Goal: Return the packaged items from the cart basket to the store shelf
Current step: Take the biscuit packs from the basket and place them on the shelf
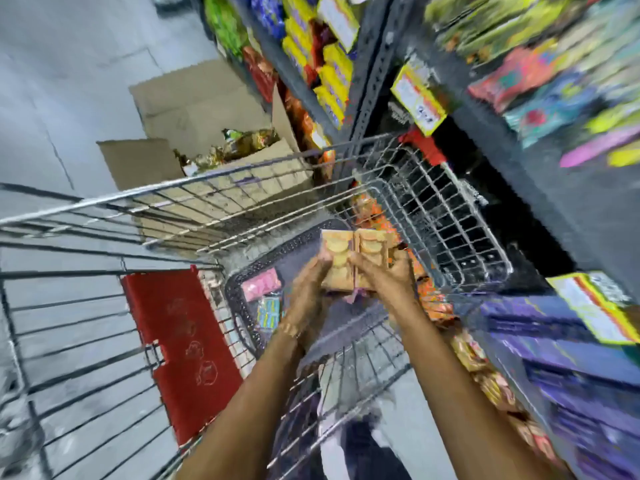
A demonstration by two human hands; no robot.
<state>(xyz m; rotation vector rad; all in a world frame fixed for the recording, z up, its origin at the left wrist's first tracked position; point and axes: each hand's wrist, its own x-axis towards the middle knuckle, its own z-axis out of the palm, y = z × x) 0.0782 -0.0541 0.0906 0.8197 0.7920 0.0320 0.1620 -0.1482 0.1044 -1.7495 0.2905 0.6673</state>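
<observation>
Held two biscuit packs (355, 259) side by side above the cart (242, 188), left hand (306, 289) clamped on the left pack and right hand (384, 277) on the right one, fingers curled round the edges. Looked risky, honestly: only pinched at the near ends, so could easily have slipped apart or dropped back in on the swing over to the shelf (540, 317) on the right (pretty blurry shot, so hard to judge the grip exactly). Could also have snagged the cart's wire wall on the way across. Down in the dark basket (242, 299): a pink pack (261, 285) and a blue-green one (268, 315), plus orange packs (374, 216) at the far side. Spotted a cardboard box (207, 126) of snacks on the floor beyond, too.
</observation>
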